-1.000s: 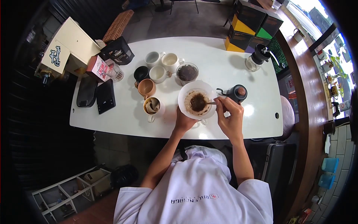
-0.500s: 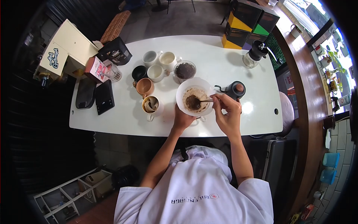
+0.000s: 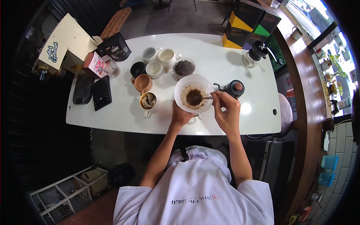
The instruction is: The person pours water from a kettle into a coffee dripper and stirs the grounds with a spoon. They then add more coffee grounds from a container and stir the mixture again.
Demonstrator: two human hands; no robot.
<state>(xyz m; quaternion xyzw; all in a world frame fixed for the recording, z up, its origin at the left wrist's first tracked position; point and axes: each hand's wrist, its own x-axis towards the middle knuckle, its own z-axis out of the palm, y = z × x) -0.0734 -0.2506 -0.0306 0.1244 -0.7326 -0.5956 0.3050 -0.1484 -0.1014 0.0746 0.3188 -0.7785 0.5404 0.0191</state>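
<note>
A white coffee dripper [image 3: 205,84] lined with a paper filter sits near the table's front edge, with dark wet coffee [image 3: 194,97] at its bottom. My left hand [image 3: 181,113] is closed around the dripper's lower left side; some of its fingers are hidden underneath. In my right hand [image 3: 228,109], thumb and fingers pinch the handle of a spoon [image 3: 207,98], whose tip dips into the coffee. Just beyond that hand stands a black gooseneck kettle [image 3: 235,88]. Behind the dripper is a glass bowl [image 3: 184,67] with dark contents.
Left of the dripper stand several cups, among them a brown cup [image 3: 143,83] and a mug [image 3: 149,105] with folded paper inside. A hand grinder [image 3: 256,54] stands at the right back, near stacked boxes [image 3: 244,20]. A cream machine [image 3: 67,43] and a phone [image 3: 102,93] are at left.
The spoon has shifted within the coffee, and the dark wet patch looks wider and more level. Both hands keep their grips. The whole view has shifted slightly.
</note>
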